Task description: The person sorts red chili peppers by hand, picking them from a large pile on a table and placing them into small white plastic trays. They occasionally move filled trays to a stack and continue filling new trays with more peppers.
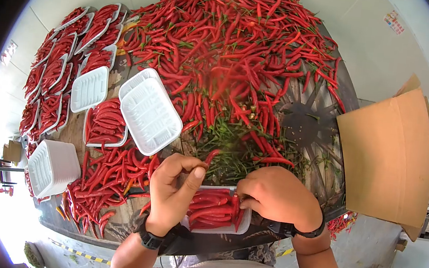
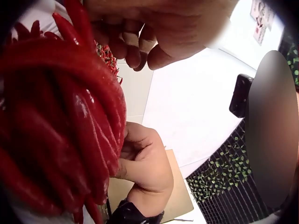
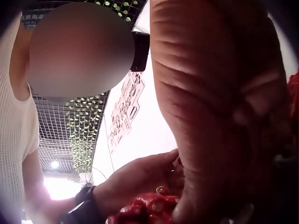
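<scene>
In the head view a white plastic tray (image 1: 244,228) filled with red chili peppers (image 1: 211,215) stands at the table's near edge. Thumb and forefinger of my left hand (image 1: 174,190) pinch a single chili pepper (image 1: 212,156), raised at the tray's upper left. My right hand (image 1: 276,195) is over the tray's right end, its curled fingers gripping a chili pepper (image 1: 239,219) at the edge of the layer. Filled tray peppers (image 2: 60,126) loom large in the left wrist view, with the right hand (image 2: 147,161) behind them.
A big heap of chili peppers (image 1: 225,30) covers the table's back. Green stems (image 1: 229,146) lie ahead of the tray. Empty trays (image 1: 151,111), a tray stack (image 1: 54,169) and several filled trays (image 1: 53,72) stand at left. A cardboard box (image 1: 387,157) is at right.
</scene>
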A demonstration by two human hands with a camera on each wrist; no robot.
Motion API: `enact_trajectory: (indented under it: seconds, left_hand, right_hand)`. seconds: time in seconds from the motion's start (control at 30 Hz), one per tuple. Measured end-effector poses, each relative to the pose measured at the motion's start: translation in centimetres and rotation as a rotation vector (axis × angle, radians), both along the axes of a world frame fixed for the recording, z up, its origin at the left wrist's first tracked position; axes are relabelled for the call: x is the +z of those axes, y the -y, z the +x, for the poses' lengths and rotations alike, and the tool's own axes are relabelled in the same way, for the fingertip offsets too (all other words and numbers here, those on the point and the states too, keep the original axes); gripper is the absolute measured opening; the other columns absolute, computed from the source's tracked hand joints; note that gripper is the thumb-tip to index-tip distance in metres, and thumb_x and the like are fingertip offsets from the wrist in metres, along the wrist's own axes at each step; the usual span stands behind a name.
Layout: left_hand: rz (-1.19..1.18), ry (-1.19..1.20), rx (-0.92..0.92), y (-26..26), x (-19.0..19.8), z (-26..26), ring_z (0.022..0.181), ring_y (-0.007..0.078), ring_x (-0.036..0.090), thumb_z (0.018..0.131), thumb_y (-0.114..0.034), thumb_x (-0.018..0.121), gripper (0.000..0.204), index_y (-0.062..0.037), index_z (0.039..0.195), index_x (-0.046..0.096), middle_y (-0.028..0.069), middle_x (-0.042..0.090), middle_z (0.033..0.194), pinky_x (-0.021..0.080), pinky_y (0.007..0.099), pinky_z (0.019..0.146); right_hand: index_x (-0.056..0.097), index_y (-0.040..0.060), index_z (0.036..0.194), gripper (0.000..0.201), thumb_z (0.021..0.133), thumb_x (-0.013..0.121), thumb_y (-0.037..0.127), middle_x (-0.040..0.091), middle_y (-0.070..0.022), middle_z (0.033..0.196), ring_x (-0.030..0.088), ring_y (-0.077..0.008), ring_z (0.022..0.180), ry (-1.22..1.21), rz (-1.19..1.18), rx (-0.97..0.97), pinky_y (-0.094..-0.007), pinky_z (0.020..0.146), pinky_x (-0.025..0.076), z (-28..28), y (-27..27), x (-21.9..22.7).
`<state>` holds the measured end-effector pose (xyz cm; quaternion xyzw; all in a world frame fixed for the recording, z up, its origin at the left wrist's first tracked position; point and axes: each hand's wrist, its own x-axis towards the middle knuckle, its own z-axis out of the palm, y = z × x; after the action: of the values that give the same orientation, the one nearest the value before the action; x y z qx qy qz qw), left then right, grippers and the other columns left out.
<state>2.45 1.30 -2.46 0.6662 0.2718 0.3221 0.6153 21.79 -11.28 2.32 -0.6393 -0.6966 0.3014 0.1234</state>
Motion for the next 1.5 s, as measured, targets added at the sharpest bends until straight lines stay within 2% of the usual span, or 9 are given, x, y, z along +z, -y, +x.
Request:
enact_trajectory:
  seconds: [0.2, 0.4, 0.67, 0.97, 1.03, 1.17, 1.27, 1.4, 1.5]
  left_hand:
    - [-0.035, -0.009, -0.001, 0.0, 0.4, 0.0, 0.074, 0.0102, 0.053, 0.094, -0.007, 0.069, 0.011, 0.0016, 0.099, 0.068, 0.0034, 0.06, 0.085, 0.042, 0.0252, 0.068]
    - [-0.007, 0.0, 0.001, 0.0, -0.2, 0.0, 0.075, 0.0106, 0.053, 0.093, -0.007, 0.069, 0.01, 0.0016, 0.099, 0.068, 0.0038, 0.061, 0.085, 0.043, 0.0255, 0.069]
    - [0.003, -0.015, -0.002, 0.2, -0.2, 0.1, 0.075, 0.0111, 0.054, 0.092, -0.007, 0.07, 0.01, 0.0004, 0.098, 0.069, 0.0039, 0.062, 0.086, 0.043, 0.0256, 0.069]
    - [0.032, -0.032, -0.013, 0.3, -0.2, 0.2, 0.074, 0.0123, 0.056, 0.089, -0.007, 0.072, 0.011, -0.0001, 0.097, 0.069, 0.0046, 0.063, 0.084, 0.044, 0.0261, 0.067]
    - [0.03, -0.044, -0.014, 0.2, -0.1, 0.2, 0.073, 0.0123, 0.055, 0.088, -0.007, 0.073, 0.011, -0.0003, 0.096, 0.069, 0.0044, 0.063, 0.083, 0.044, 0.0261, 0.067]
    - [0.038, -0.053, -0.007, 0.1, -0.2, 0.1, 0.073, 0.0126, 0.055, 0.088, -0.005, 0.072, 0.01, 0.0003, 0.096, 0.069, 0.0048, 0.062, 0.082, 0.044, 0.0262, 0.067]
    - [0.061, 0.01, -0.014, 0.3, -0.1, 0.3, 0.072, 0.0109, 0.054, 0.089, -0.002, 0.069, 0.008, 0.0017, 0.096, 0.068, 0.0043, 0.061, 0.083, 0.043, 0.0251, 0.066]
    - [-0.029, -0.017, -0.022, 0.1, -0.1, 0.0, 0.072, 0.0078, 0.053, 0.091, -0.002, 0.069, 0.007, 0.0018, 0.096, 0.067, 0.0025, 0.06, 0.085, 0.043, 0.0235, 0.065]
    - [-0.037, 0.011, -0.028, 0.2, -0.3, 0.0, 0.073, 0.0075, 0.053, 0.092, -0.003, 0.069, 0.007, 0.0018, 0.096, 0.067, 0.0021, 0.059, 0.085, 0.043, 0.0229, 0.066]
  right_hand:
    - [0.068, 0.0063, 0.085, 0.02, 0.074, 0.077, 0.02, 0.066, -0.0105, 0.083, 0.064, -0.033, 0.084, 0.015, 0.078, -0.074, -0.0438, 0.072, 0.05, 0.1, -0.2, 0.4]
    - [0.066, 0.0059, 0.09, 0.03, 0.064, 0.082, 0.011, 0.062, -0.0105, 0.084, 0.059, -0.035, 0.085, 0.177, 0.384, -0.466, -0.0445, 0.076, 0.047, 3.9, 1.2, 1.1]
    - [0.067, 0.0045, 0.087, 0.022, 0.07, 0.079, 0.01, 0.063, -0.0102, 0.079, 0.059, -0.0336, 0.083, 0.195, 0.323, -0.467, -0.0438, 0.074, 0.046, 4.7, 1.4, 0.6]
    - [0.069, 0.0041, 0.093, 0.018, 0.079, 0.079, 0.01, 0.065, -0.01, 0.082, 0.061, -0.029, 0.074, -0.166, 0.487, -0.49, -0.0374, 0.066, 0.048, 3.8, 0.9, 1.2]
    - [0.07, 0.0005, 0.094, 0.018, 0.081, 0.079, 0.008, 0.065, -0.0084, 0.082, 0.063, -0.0181, 0.072, -0.234, 0.428, -0.488, -0.0296, 0.063, 0.049, 3.7, 0.9, 1.8]
    - [0.068, 0.0019, 0.098, 0.016, 0.085, 0.077, 0.007, 0.066, -0.0075, 0.087, 0.063, -0.0156, 0.075, -0.332, 0.409, -0.464, -0.0276, 0.065, 0.049, 4.3, 1.7, 2.2]
    - [0.067, -0.003, 0.103, 0.017, 0.088, 0.072, 0.001, 0.064, -0.0016, 0.09, 0.06, -0.0073, 0.081, -0.808, 0.655, -0.709, -0.0228, 0.07, 0.047, 4.1, 3.5, 3.4]
    - [0.069, 0.0009, 0.102, 0.017, 0.09, 0.074, 0.011, 0.063, 0.0008, 0.09, 0.054, -0.0073, 0.077, 0.055, 1.278, -1.135, -0.0227, 0.067, 0.042, 3.9, 6.7, 8.1]
    - [0.07, 0.0014, 0.103, 0.02, 0.092, 0.071, 0.018, 0.063, -0.0028, 0.09, 0.055, -0.0098, 0.08, 0.524, 1.239, -1.478, -0.0261, 0.07, 0.043, 5.0, 9.8, 14.0]
